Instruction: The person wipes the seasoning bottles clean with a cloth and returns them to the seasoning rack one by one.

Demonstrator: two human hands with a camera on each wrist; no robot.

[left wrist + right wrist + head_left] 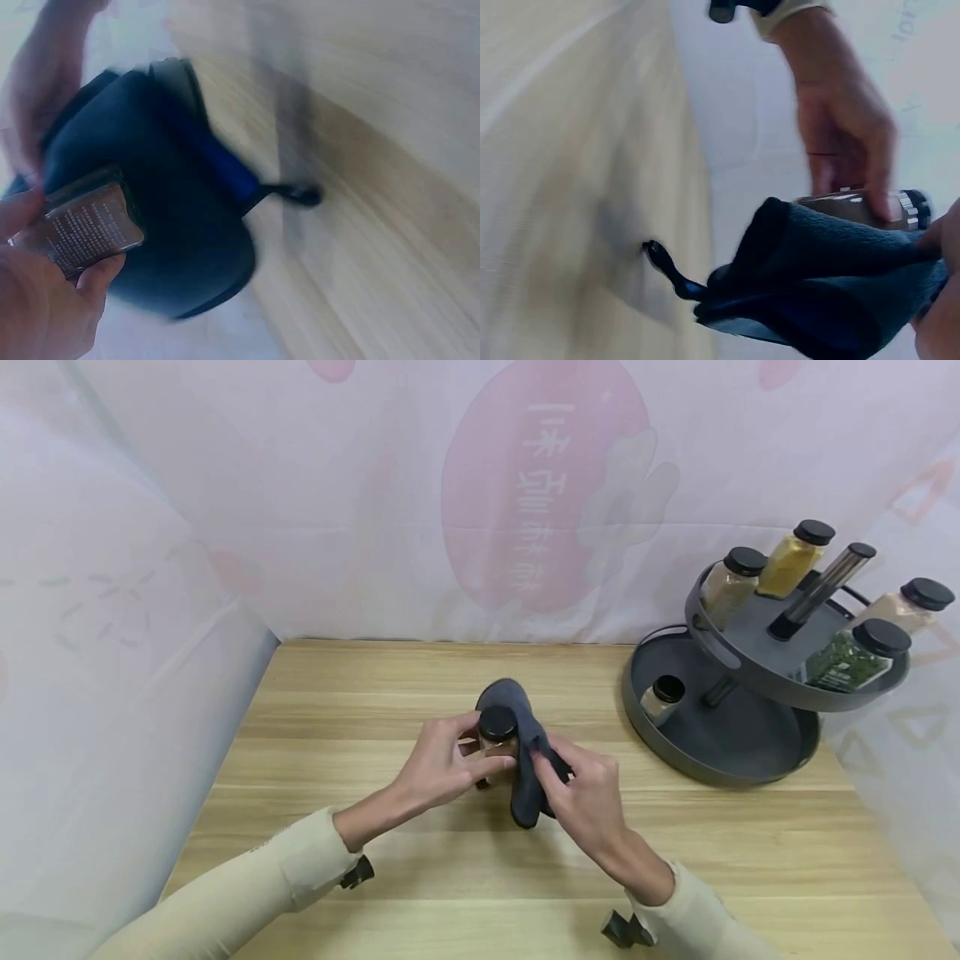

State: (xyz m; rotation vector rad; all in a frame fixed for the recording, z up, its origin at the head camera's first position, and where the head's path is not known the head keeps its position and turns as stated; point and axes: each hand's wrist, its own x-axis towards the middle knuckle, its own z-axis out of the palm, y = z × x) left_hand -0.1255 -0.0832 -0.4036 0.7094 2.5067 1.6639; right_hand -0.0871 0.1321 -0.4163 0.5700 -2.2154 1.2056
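Observation:
My left hand (442,764) grips a small clear spice jar (498,745) with a black lid, fingers on its far side and thumb on the near side. In the left wrist view, a label with small print shows on the jar (90,229). A dark blue-grey cloth (525,743) is pinched in my right hand (588,785) and lies against the jar's right side. Its lower folds and a thin loop hang down in the right wrist view, where the cloth (817,277) covers part of the jar (855,208).
At the right stands a two-tier dark grey turntable rack (780,760). Its upper tier holds several black-lidded spice jars, among them a yellow one (791,564) and a green one (855,656). One small jar (663,700) is on the lower tier. A printed curtain (360,527) backs the wooden table (337,693).

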